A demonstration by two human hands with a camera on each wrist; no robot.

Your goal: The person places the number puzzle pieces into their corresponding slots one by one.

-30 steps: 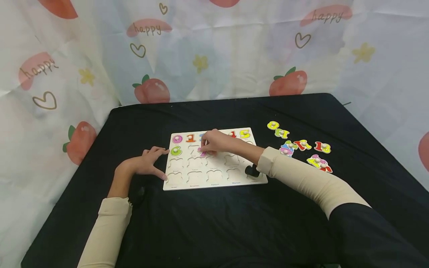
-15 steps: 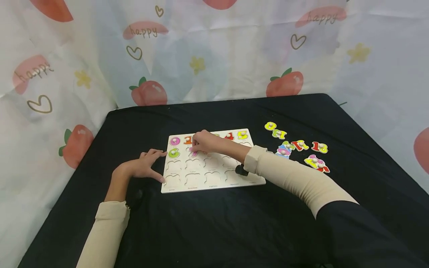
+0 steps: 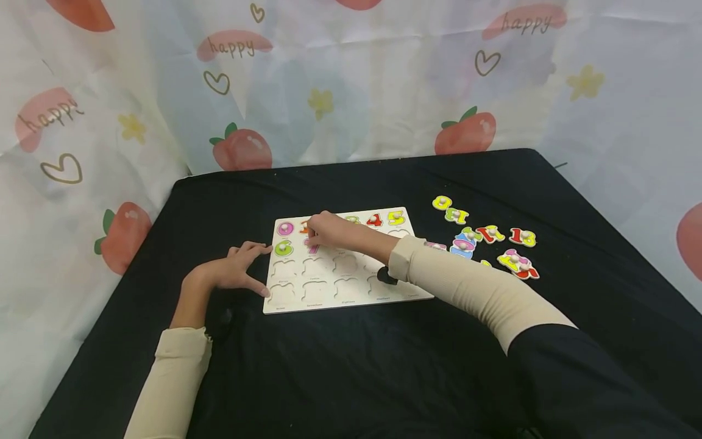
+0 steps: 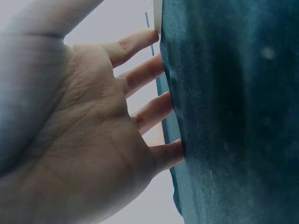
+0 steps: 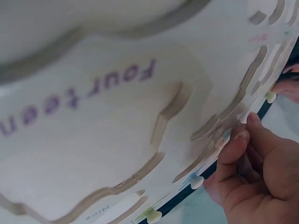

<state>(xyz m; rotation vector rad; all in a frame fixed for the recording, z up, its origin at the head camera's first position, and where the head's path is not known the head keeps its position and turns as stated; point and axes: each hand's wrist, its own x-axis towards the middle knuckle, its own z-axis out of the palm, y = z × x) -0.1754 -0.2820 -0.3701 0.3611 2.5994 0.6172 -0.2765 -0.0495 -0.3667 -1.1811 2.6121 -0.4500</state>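
Over the white board (image 3: 331, 280), the person's right hand (image 3: 331, 231) pinches the pink seven (image 3: 312, 249) between thumb and fingertips in the board's second row, beside the green six (image 3: 283, 248), though I can't tell whether it sits flat. The left hand (image 3: 233, 270) is spread at the board's left edge, thumb and fingertips against it. Loose number pieces (image 3: 463, 246) lie right of the board on black cloth (image 3: 356, 366).
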